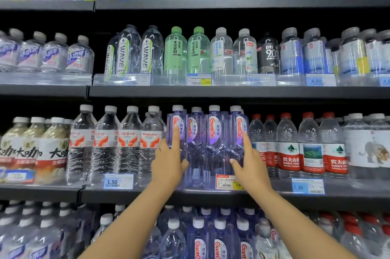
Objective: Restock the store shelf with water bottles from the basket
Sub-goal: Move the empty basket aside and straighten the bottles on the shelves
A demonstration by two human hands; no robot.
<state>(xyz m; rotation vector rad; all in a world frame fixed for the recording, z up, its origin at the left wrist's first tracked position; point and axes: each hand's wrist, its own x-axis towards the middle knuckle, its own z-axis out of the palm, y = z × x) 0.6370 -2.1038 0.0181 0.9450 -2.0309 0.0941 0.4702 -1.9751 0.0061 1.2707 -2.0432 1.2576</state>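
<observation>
At centre frame, on the third shelf [211, 194] down, both hands flank the row of purple Ganten bottles [207, 144]. The left hand [168, 163] and right hand [252, 166] lay straight, open fingers against the outer bottles, likely squaring the row. The basket is out of view; the frame edges are blurred.

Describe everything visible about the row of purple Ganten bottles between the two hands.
The row of tall purple-tinted clear plastic Ganten bottles stands upright on the dark shelf, four across the front with more behind. Each has a white cap and an oval white label with red lettering. The left hand lies flat against the leftmost bottle and the right hand against the rightmost, fingers straight. White-capped clear bottles stand to its left, red-capped ones to its right. A red-and-yellow price tag sits in front.
</observation>
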